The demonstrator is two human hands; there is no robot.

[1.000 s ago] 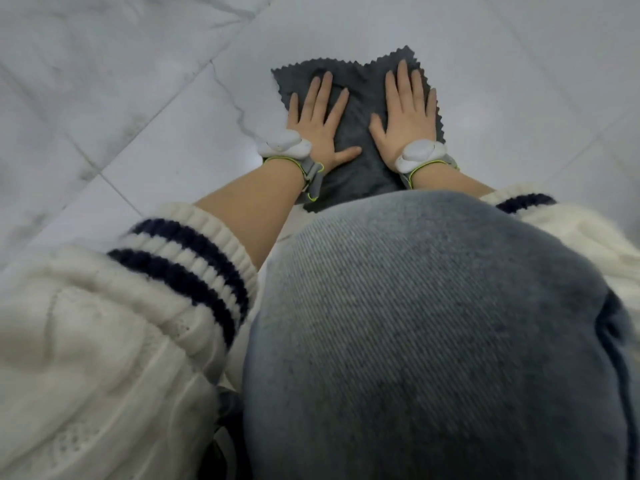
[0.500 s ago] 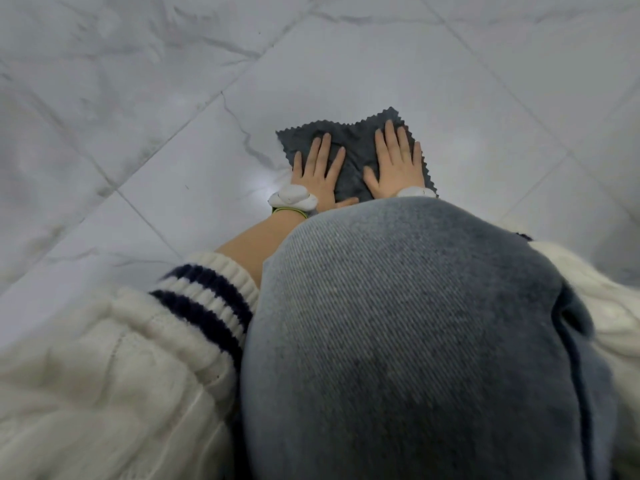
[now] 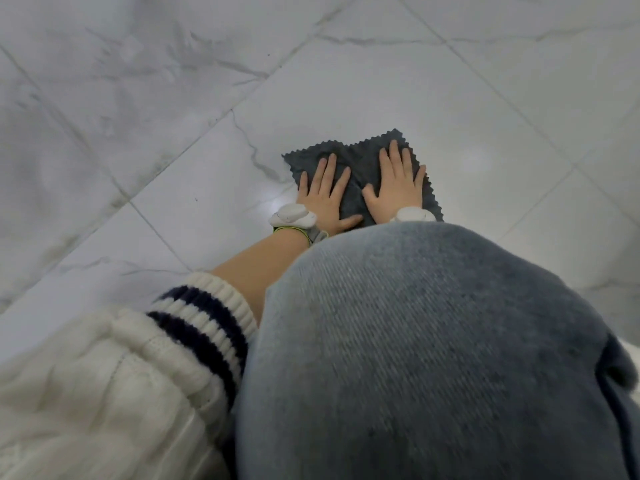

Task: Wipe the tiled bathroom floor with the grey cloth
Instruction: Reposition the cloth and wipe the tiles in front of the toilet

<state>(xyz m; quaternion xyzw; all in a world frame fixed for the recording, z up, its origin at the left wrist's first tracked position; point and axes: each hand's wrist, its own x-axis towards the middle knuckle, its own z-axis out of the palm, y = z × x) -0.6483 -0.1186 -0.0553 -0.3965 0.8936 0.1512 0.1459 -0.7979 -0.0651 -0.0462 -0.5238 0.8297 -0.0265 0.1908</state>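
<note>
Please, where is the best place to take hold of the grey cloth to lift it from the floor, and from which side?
Probably the far corner of the grey cloth, approached from above and ahead. It lies flat on the tiled floor; the left hand and right hand cover its middle, and the knee hides its near edge, so only that zigzag corner is free.

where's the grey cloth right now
In the head view the grey cloth lies flat on the marble-look floor tile, centre frame, just beyond the denim-clad knee, pinned under the left hand and right hand.

One grey cloth (image 3: 360, 168), two hands, left (image 3: 323, 199) and right (image 3: 398, 188), two wrist devices (image 3: 292, 216), one striped cuff (image 3: 207, 323)
</note>
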